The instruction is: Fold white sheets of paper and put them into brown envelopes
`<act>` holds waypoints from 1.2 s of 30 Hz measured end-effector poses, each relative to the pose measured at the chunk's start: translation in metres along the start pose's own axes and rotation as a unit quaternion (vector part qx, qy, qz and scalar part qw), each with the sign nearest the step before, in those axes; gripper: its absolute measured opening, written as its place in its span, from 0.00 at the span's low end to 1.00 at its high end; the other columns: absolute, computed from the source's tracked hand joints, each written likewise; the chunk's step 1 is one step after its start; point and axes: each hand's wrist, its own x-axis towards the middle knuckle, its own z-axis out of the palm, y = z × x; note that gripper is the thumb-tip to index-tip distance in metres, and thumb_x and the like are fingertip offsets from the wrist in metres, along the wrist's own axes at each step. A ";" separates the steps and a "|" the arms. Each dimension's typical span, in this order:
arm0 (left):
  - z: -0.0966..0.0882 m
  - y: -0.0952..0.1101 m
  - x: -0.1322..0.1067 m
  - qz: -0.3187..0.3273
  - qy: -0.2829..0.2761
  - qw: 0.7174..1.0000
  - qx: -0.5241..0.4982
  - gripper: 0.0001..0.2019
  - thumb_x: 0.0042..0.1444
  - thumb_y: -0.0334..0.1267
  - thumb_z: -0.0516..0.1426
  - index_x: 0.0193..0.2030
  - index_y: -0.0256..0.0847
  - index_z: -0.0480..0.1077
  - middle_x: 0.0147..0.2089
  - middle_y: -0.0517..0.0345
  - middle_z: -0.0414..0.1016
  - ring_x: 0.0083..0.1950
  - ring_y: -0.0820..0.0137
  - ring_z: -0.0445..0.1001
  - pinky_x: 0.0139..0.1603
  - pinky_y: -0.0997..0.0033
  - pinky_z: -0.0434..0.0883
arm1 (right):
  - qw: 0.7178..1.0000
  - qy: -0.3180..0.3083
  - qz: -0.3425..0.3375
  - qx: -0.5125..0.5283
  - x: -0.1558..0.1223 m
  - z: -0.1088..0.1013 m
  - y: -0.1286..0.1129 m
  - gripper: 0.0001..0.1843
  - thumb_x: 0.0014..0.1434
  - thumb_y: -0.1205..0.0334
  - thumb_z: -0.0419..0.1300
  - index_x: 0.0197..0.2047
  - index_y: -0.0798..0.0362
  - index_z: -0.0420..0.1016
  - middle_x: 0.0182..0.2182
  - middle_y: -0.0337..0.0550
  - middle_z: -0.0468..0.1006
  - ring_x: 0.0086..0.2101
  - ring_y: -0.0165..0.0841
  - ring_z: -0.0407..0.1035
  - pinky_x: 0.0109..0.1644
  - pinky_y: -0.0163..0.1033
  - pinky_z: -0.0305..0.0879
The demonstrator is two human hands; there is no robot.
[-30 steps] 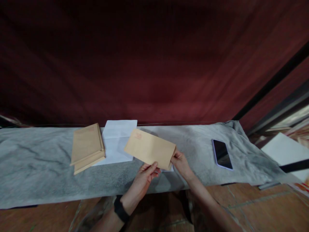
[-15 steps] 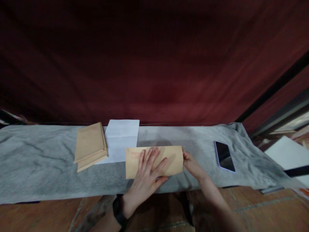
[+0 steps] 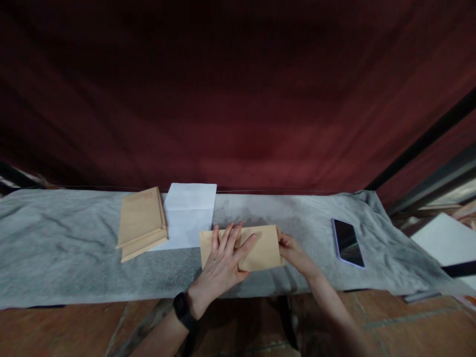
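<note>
A brown paper envelope (image 3: 262,250) lies lengthwise near the front edge of the cloth-covered surface. My left hand (image 3: 223,255) rests flat on its left part, fingers spread, with a dark watch on the wrist. At the envelope's right end, my right hand (image 3: 293,253) has its fingers closed on the edge, which stands slightly raised there. Some of the right fingertips are hidden behind that end. Just beyond the envelope's left end is a white sheet of paper (image 3: 189,223) with a crease across it.
Several brown envelopes (image 3: 141,215) are stacked at the left, overlapping the white sheet. A phone (image 3: 348,242) in a lilac case lies to the right on the grey cloth (image 3: 74,267). Behind hangs a dark red curtain (image 3: 238,124). A white object (image 3: 444,238) stands at the far right.
The envelope's right end has lifted and bent a little under my right hand. My left hand has shifted slightly on it, and the red print seen before no longer shows.
</note>
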 end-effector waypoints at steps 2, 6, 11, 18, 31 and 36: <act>-0.001 0.001 0.001 -0.003 0.003 1.000 -0.003 0.50 0.49 0.50 0.68 0.75 0.52 0.50 0.76 0.42 0.51 0.74 0.42 0.52 0.73 0.33 0.41 | 1.000 0.008 -0.005 -0.003 0.001 -0.001 0.001 0.19 0.48 0.48 0.71 0.40 0.50 0.80 0.29 0.36 0.83 0.33 0.36 0.77 0.40 0.40 0.73; -0.002 0.001 0.003 -0.004 -0.002 1.000 -0.011 0.48 0.50 0.47 0.67 0.75 0.50 0.49 0.73 0.39 0.56 0.71 0.45 0.57 0.73 0.33 0.40 | 0.999 0.043 -0.015 -0.012 0.006 -0.005 0.008 0.18 0.48 0.48 0.70 0.39 0.50 0.79 0.30 0.38 0.82 0.31 0.35 0.75 0.36 0.38 0.72; 0.003 -0.002 0.004 -0.015 -0.011 1.000 -0.017 0.48 0.52 0.45 0.65 0.76 0.47 0.47 0.70 0.39 0.60 0.70 0.48 0.59 0.73 0.37 0.42 | 0.988 0.137 -0.055 -0.040 0.011 -0.014 0.012 0.17 0.51 0.46 0.67 0.38 0.47 0.77 0.32 0.39 0.82 0.32 0.35 0.73 0.35 0.38 0.70; 0.016 -0.006 0.003 -0.025 -0.009 0.999 -0.020 0.50 0.52 0.50 0.66 0.77 0.44 0.45 0.72 0.37 0.57 0.72 0.47 0.57 0.73 0.37 0.40 | 0.968 0.234 -0.090 -0.025 -0.002 -0.030 0.000 0.25 0.57 0.37 0.61 0.41 0.52 0.79 0.38 0.48 0.82 0.38 0.38 0.74 0.46 0.44 0.72; 0.010 0.009 -0.001 0.023 -0.075 0.997 -0.011 0.54 0.50 0.49 0.69 0.77 0.55 0.40 0.73 0.46 0.58 0.72 0.50 0.57 0.74 0.41 0.42 | 0.988 0.054 0.093 -0.110 -0.029 -0.026 0.012 0.26 0.51 0.43 0.68 0.47 0.51 0.83 0.49 0.55 0.82 0.50 0.49 0.75 0.57 0.59 0.70; 0.003 -0.007 0.002 0.024 -0.073 0.997 -0.024 0.52 0.52 0.49 0.68 0.76 0.54 0.42 0.71 0.46 0.60 0.71 0.51 0.59 0.73 0.43 0.44 | 0.992 0.091 0.054 -0.070 -0.016 -0.030 0.010 0.28 0.52 0.37 0.66 0.46 0.50 0.82 0.48 0.54 0.82 0.47 0.47 0.76 0.49 0.52 0.74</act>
